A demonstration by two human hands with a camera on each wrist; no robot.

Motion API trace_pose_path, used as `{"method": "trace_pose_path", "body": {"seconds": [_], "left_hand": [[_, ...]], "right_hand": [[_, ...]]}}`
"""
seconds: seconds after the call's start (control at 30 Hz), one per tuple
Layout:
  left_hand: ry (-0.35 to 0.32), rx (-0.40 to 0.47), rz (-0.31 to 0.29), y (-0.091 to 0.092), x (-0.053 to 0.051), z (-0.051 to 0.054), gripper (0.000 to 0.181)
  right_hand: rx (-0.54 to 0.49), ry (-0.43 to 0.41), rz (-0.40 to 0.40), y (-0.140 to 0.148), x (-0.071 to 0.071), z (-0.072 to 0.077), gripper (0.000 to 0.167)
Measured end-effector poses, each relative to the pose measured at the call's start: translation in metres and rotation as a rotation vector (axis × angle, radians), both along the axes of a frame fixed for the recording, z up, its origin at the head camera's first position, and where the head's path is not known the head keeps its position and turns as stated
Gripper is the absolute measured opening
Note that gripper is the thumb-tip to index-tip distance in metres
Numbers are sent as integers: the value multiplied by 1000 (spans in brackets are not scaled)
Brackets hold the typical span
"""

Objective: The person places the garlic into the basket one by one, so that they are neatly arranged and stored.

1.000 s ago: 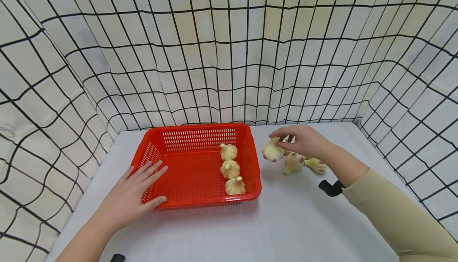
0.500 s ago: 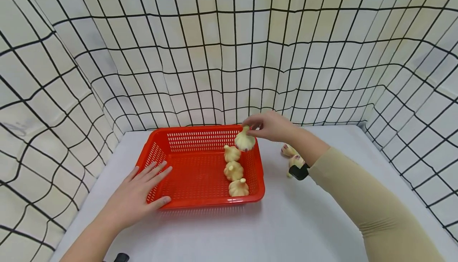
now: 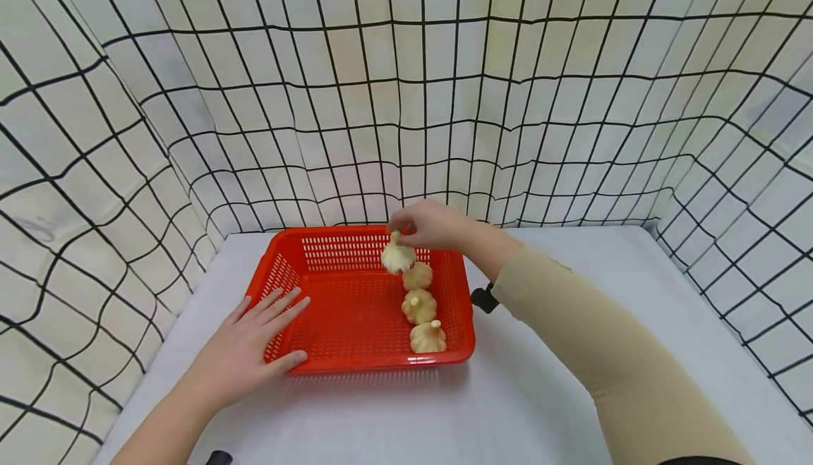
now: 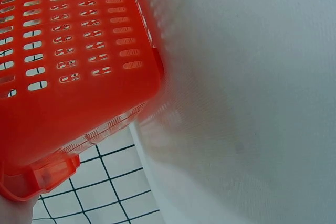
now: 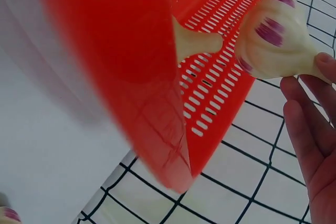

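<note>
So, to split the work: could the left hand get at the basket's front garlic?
Probably yes: only bare floor of the basket separates the left hand from the front garlic, and the right hand is farther back.

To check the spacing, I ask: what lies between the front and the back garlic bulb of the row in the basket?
One middle bulb lies between the front bulb and the back bulb; the head view shows it.

The high head camera looks down toward the far edge of the worktop (image 3: pixel 343 415). Both wrist cameras look from close to the red basket (image 3: pixel 381 363), which all three see.
</note>
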State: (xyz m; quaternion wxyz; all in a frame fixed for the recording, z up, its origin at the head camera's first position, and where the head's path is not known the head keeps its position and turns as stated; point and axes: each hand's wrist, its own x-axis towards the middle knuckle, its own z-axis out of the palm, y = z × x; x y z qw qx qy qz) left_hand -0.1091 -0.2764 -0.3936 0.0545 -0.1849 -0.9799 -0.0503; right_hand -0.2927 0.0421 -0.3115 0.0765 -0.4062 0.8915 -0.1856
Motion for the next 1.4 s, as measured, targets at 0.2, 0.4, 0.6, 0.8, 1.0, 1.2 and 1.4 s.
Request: {"method": "trace_pose_path", "body": {"seconds": [0.2,0.4,0.6,0.8,1.0,1.2,1.4], "left_hand": [[2,2,-2,1,0,1,81],[-1,0,1,2,1,2,81],[9,1,-5,1,1,2,80],[17,1,-11,1,1,1,80],[19,1,-13,0,1,0,80],[19,1,-15,0,1,-1,80],[25,-3,-17,0,2,-1,79]], "right_hand": [[79,28,53,-21,-7,-6,21],[161,40,68,-36,-10,-12,23],[247,57,87,-43,-10,-14,20],[316,80,106,-45,-12,-13,19],[428,122,128,-46,-14,-14,19],[509,91,120,-46,-14,-16,23],[567,89,133,-46,-16,-21,24]]}}
